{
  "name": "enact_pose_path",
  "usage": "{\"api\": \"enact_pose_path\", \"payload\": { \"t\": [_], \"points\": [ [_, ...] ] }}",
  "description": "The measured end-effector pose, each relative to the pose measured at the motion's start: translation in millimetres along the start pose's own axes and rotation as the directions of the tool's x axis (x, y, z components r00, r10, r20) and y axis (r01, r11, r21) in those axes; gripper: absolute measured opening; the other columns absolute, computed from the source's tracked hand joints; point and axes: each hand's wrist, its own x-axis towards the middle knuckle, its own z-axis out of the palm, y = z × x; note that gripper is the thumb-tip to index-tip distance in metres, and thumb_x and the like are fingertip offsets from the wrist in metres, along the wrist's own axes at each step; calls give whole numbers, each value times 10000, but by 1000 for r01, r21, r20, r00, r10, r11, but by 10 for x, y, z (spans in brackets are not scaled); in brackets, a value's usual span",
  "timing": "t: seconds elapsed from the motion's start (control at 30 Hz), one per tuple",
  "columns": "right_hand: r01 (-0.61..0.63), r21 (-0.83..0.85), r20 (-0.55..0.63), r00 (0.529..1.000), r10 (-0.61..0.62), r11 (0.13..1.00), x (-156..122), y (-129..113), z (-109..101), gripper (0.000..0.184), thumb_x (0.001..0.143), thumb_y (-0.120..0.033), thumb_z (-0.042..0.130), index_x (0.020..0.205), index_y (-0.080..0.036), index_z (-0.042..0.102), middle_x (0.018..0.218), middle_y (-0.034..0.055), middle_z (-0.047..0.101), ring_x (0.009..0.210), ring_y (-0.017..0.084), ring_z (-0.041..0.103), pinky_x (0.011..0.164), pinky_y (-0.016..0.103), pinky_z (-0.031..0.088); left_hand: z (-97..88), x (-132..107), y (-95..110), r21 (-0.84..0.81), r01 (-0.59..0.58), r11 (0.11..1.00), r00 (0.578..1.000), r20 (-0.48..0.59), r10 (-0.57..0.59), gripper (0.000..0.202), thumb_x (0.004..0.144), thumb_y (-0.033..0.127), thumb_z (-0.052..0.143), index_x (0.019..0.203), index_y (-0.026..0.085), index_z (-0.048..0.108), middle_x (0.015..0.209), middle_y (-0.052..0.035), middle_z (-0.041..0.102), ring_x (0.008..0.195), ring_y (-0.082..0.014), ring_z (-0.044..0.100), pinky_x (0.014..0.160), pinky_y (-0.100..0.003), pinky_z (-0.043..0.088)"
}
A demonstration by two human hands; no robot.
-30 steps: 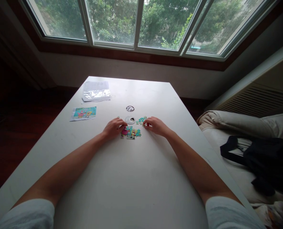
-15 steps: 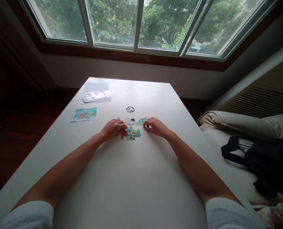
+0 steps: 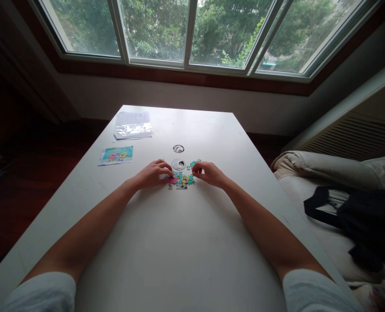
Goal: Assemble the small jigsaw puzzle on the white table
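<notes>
A partly joined jigsaw puzzle (image 3: pixel 182 178), teal, pink and yellow, lies on the white table between my hands. My left hand (image 3: pixel 151 174) rests at its left edge, fingers curved and apart, the tips touching the pink part. Teal bits show beneath that palm. On the other side, my right hand (image 3: pixel 210 174) is pinched at the puzzle's right edge on what seems to be a puzzle piece, mostly hidden by the fingers. Loose teal puzzle pieces (image 3: pixel 192 164) lie just beyond the right fingertips, partly covered by them.
Two round black-and-white discs (image 3: pixel 178 148) lie beyond the puzzle. To the left are a colourful picture sheet (image 3: pixel 117 155) and a clear plastic bag with papers (image 3: pixel 133 125). A couch with a dark bag (image 3: pixel 357 216) stands right of the white table (image 3: pixel 179 242).
My right hand has moved slightly left, from beside the loose pieces to the puzzle's right edge. The left hand's fingers have lifted and spread a little. The view has shifted slightly.
</notes>
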Motion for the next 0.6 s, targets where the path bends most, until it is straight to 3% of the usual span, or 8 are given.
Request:
{"api": "enact_pose_path", "payload": {
  "t": [0.13,0.27,0.6],
  "points": [
    [38,178,-11,999,-37,983,-3,-256,304,53,853,-239,621,870,-207,660,803,2,677,745,137,605,725,256,465,70,12,-11,7,15,1000,999,-35,-15,216,911,367,666,1113,359,743,1165,-28,704,1146,-221,566,1047,-392,405],
    [30,252,-44,999,-19,967,-13,-411,564,62,850,-235,618,878,-215,670,814,-6,679,746,134,614,716,254,479,122,11,-11,0,40,999,998,-43,-40,236,868,383,712,1097,335,742,1184,-38,692,1151,-229,571,1039,-393,407],
    [16,76,-118,993,-7,997,-48,-433,706,61,836,-200,663,850,-252,692,789,1,677,840,185,579,819,311,464,172,23,-19,-8,68,998,998,-17,-68,291,844,456,737,1105,326,721,1224,-44,664,1187,-248,551,1034,-397,377]
  ]
}}
